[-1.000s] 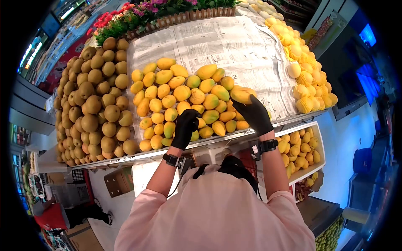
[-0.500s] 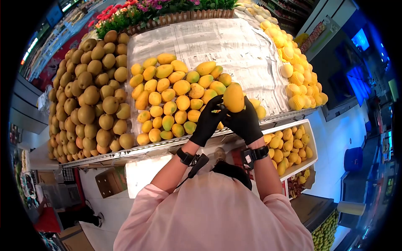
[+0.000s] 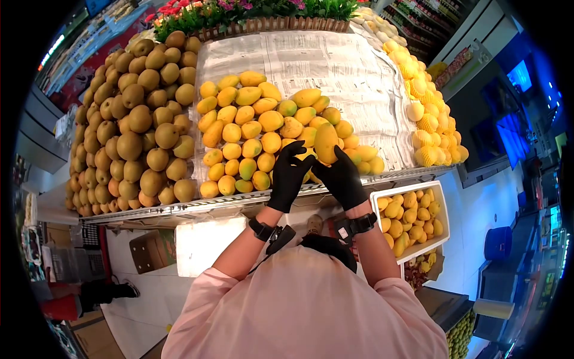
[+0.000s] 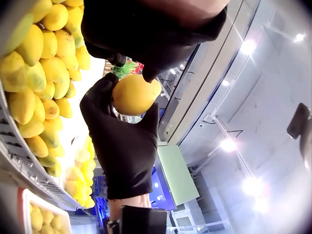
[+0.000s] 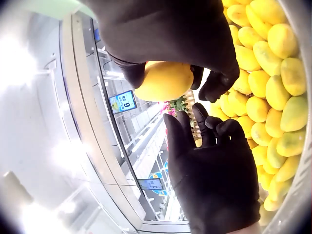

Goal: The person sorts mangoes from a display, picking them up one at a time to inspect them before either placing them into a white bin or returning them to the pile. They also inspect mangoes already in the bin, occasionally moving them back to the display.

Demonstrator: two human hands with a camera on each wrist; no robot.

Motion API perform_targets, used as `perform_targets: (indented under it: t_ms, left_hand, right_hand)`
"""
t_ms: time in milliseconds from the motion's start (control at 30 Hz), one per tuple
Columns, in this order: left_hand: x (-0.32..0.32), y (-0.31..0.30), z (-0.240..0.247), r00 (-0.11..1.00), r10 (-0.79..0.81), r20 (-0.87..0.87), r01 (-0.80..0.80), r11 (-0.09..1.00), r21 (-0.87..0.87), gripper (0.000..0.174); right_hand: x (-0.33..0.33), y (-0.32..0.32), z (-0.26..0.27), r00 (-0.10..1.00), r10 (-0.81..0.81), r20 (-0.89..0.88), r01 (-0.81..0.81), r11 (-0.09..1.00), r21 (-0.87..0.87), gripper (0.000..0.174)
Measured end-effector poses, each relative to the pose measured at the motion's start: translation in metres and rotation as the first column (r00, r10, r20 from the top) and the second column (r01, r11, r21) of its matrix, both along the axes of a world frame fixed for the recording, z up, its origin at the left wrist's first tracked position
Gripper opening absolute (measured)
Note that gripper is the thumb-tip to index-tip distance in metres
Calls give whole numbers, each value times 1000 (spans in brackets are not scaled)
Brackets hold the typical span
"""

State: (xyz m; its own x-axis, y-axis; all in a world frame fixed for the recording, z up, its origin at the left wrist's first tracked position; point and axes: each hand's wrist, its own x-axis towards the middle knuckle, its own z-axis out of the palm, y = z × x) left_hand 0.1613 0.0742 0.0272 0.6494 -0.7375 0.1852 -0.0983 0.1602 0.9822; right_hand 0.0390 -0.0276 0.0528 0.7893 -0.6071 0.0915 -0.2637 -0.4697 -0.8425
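A large yellow mango (image 3: 326,143) is held upright above the front of the mango pile (image 3: 251,128). My black-gloved right hand (image 3: 342,178) grips it by its lower part; in the left wrist view the right hand (image 4: 124,146) has thumb and fingers on opposite sides of the mango (image 4: 136,95). Beside it, my gloved left hand (image 3: 289,175) holds nothing, its fingers loosely bent. The right wrist view shows the left hand (image 5: 212,170) just below the held mango (image 5: 165,82), with a gap between them.
Brown round fruit (image 3: 140,118) is heaped on the left. Newspaper (image 3: 323,57) lines the display behind the mangoes. Net-wrapped yellow fruit (image 3: 427,122) stands at the right, flowers (image 3: 227,13) at the back. A white box (image 3: 443,206) of mangoes sits below the metal edge.
The right hand has lifted the mango from the pile's right side and brought it toward the middle. The left hand came over beside it, then drew slightly away from the mango.
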Motion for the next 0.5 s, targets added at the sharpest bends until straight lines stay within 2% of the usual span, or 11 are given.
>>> perform_targets:
  t_ms: [33,67,100,200,267,300,400,433,467,500]
  left_hand:
    - [-2,1,0,1000,3,29,-4,1000,15,46]
    - [-3,0,0,998,6,57,-8,1000,28,45]
    - [-6,-1,1,999,-34,-20,34,999,6,45]
    - [-19,-3,9,954,-146,-264,130,989,-77,46]
    - [-21,-2,17,885,-200,-421,146,977,-157,46]
    - [-18,1,22,894,-171,-413,159,985,-64,44]
    - [-2,0,-1,891,-153,-427,178,984,21,44]
    - [4,1,-3,792,-202,-576,191,978,-81,43]
    - [9,3,-5,951,-200,-235,193,980,-54,43]
    - [14,4,-7,973,-180,141,186,982,-29,43]
  right_hand:
    - [1,4,1,970,-86,226,-4,928,372,50]
    - [4,10,4,886,-244,393,-98,730,676,50]
    - [8,14,6,766,-443,466,-264,445,856,50]
    - [18,19,0,818,-425,388,26,701,713,48]
    - [20,25,3,823,-441,359,92,727,680,48]
    - [21,24,-3,821,-439,365,115,754,646,48]
    - [17,30,5,844,-414,342,147,791,594,42]
    - [13,30,9,853,-406,327,155,796,585,40]
    - [8,26,6,858,-372,353,105,802,588,38]
    - [1,19,0,861,-338,381,55,806,589,36]
